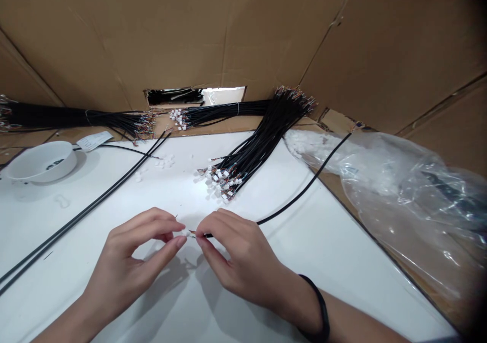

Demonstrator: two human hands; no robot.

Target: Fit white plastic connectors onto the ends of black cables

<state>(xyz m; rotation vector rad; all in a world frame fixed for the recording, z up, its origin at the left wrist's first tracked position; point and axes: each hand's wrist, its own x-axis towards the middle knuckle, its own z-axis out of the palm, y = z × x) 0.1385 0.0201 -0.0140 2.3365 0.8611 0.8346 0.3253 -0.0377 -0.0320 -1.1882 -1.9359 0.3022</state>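
Between thumb and forefinger, my left hand [139, 251] pinches a small white connector [185, 233]. Just to its right, my right hand [239, 251] is closed on the end of a black cable [300, 193], near where thin coloured wires come out of the jacket. Those wires run toward the connector; how far they sit inside it is too small to tell. From my right hand the cable curves up and right to a bare-wired far end. Both hands are above the white tabletop [327, 267], and a black band circles my right wrist.
A bundle of black cables with white connectors [262, 135] lies beyond my hands. More bundled cables [76, 114] rest along the cardboard wall [171, 33]. Two long cables [95, 203] cross the left side, near a white bowl [41, 163]. Clear plastic bags [395, 191] lie right.
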